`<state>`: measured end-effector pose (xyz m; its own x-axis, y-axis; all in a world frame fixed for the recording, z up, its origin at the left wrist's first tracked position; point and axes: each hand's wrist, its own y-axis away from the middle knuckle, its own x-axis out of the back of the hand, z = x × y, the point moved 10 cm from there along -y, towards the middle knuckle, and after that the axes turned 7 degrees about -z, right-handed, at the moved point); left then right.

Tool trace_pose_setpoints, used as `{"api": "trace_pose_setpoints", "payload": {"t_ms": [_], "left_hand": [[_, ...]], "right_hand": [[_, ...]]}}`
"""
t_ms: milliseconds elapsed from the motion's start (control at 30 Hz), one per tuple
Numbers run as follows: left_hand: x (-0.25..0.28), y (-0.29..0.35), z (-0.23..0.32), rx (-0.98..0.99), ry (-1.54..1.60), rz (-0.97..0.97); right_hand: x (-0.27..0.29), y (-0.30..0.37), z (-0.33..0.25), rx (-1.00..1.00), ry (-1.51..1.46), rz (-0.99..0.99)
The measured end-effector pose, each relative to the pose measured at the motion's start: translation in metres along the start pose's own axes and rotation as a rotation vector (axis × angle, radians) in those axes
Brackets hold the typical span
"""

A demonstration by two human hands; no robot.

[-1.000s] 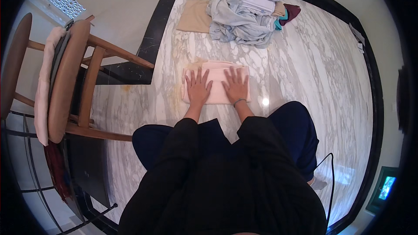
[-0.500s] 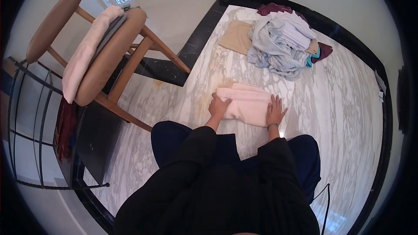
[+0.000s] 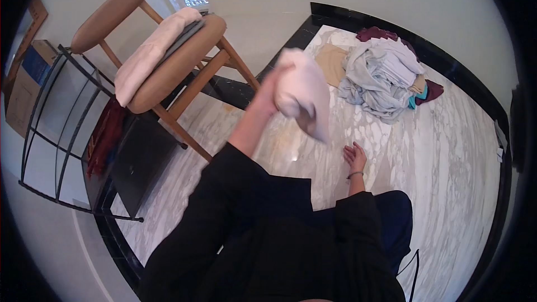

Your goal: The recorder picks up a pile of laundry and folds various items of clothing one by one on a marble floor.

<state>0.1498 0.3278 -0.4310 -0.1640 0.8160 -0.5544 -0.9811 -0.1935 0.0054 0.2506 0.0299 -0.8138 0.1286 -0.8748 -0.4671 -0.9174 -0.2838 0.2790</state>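
Head view. We see the left hand [image 3: 269, 92] raised off the floor, fingers closed around a folded pale pink cloth [image 3: 302, 98]. The cloth is held up in the air, blurred, its loose lower corner hanging down toward the right. It sits between the chair and the clothes pile in the picture, touching neither.

The right hand [image 3: 356, 157] lies low on the marble floor [image 3: 447, 151], fingers spread and flat, holding nothing. A thin band shows at its wrist. We kneel on the floor; dark sleeves and dark blue trousers fill the lower middle of the frame.

Up and to the right, a pile [image 3: 386, 75] of grey and white clothes lies on the marble, with a maroon piece at its far edge and a teal one at its right side. A tan cloth [image 3: 331, 62] lies flat just left of the pile.

To the left stands a wooden chair [image 3: 179, 67] with folded pale cloth [image 3: 148, 56] draped over its seat. Beside it, a black wire frame [image 3: 56, 134] and a cardboard box [image 3: 28, 86].
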Motion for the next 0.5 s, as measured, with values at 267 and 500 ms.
{"api": "trace_pose_setpoints", "payload": {"t_ms": [267, 500], "left_hand": [[-0.01, -0.014, 0.407, -0.448, -0.374, -0.21], [0.152, 0.118, 0.502, -0.596, -0.398, 0.447]], "right_hand": [[0.002, 0.005, 0.009, -0.143, -0.029, -0.038], [-0.083, 0.02, -0.006, -0.321, 0.249, -0.119]]}}
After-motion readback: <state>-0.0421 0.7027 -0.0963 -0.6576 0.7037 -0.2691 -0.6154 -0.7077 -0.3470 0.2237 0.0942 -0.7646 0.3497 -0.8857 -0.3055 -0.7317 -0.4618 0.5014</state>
